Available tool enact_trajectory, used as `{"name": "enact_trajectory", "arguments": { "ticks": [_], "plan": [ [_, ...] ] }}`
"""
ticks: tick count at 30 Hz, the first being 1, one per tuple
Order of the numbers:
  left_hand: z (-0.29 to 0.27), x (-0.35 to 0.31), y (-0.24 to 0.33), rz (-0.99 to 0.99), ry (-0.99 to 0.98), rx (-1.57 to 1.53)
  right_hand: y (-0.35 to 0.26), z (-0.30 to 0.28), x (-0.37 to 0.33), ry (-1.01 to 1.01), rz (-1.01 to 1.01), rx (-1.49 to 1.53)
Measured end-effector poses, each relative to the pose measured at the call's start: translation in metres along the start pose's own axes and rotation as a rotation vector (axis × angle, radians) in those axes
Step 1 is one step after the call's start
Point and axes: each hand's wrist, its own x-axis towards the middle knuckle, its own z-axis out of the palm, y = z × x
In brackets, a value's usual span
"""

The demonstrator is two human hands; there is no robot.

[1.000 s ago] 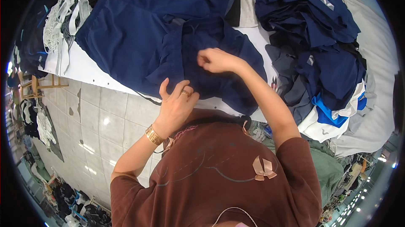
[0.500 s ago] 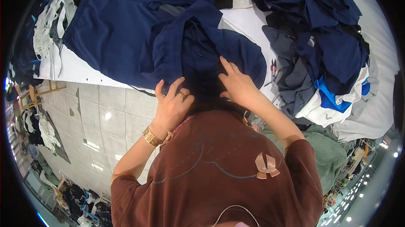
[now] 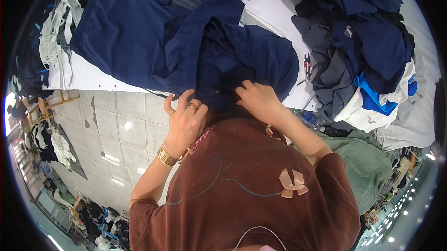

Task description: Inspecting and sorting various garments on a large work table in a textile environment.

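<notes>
A navy blue garment [image 3: 125,36] is spread over the white table, its gathered opening turned toward me. My left hand [image 3: 185,120], with a ring and a gold watch, has its bent fingers on the near left edge of the opening. On the right side of the same opening, my right hand [image 3: 261,102] has its fingers curled onto the cloth and its thumb tucked under. Between the hands, a small pale mark shows on the dark inside of the garment. The cloth beneath my fingertips is partly hidden.
Thread snips [image 3: 307,64] with red grips lie on the white tabletop [image 3: 274,13], right of the garment. Beyond them is a heap of navy, grey and white clothes [image 3: 368,50]. White cords [image 3: 60,41] hang at the far left. A green cloth [image 3: 358,165] lies low on the right.
My right hand has drawn back toward me from deeper on the opening, and its fingers have curled in. My left hand has shifted slightly left. The pale mark inside has come into view.
</notes>
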Motion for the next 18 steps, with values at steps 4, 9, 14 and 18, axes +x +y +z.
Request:
{"name": "enact_trajectory", "arguments": {
  "ticks": [4,9,14,18],
  "plan": [
    [-0.002,-0.002,0.002,-0.018,0.038,0.046,0.014,-0.008,0.009,0.207,-0.153,0.097],
    [-0.003,0.001,0.002,-0.035,0.006,0.068,0.043,-0.032,0.037,0.507,-0.2,0.017],
    [0.006,0.026,0.019,-0.028,-0.03,-0.336,0.004,-0.052,0.101,0.706,-0.469,-0.061],
    [0.036,0.071,0.046,-0.21,-0.253,-0.675,-0.03,-0.038,0.142,0.549,-0.819,-0.428]
  ]
}}
